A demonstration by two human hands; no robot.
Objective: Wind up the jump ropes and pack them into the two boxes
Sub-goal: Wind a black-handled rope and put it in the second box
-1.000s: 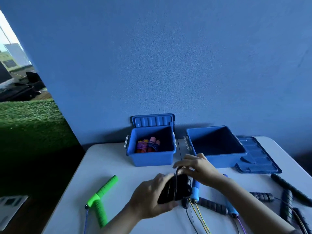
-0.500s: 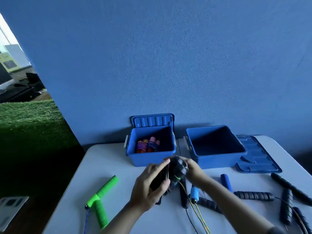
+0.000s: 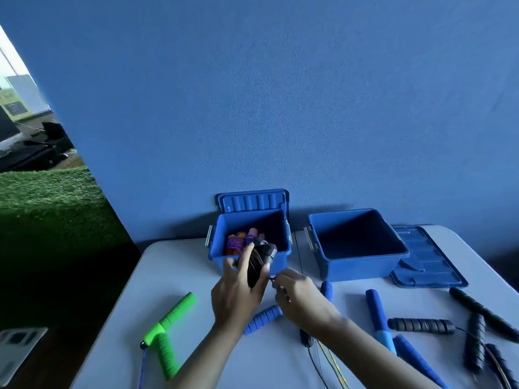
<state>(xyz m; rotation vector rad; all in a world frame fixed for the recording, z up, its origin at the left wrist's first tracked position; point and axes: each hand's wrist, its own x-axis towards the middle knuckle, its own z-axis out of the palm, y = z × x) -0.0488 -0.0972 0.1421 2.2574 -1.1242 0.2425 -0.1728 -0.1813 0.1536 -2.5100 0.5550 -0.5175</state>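
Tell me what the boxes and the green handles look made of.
Both boxes, left box and right box: likely moulded plastic, smooth blue walls with a ribbed lid. Green handles: probably foam or soft rubber, matte with ringed grip grooves.

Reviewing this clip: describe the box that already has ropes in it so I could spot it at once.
On the white table, two open blue plastic boxes stand side by side against the blue wall. Take the left-hand blue box, just beyond the left hand. Unlike the empty right-hand blue box, it holds pink and purple wound ropes, and its lid stands upright behind it.
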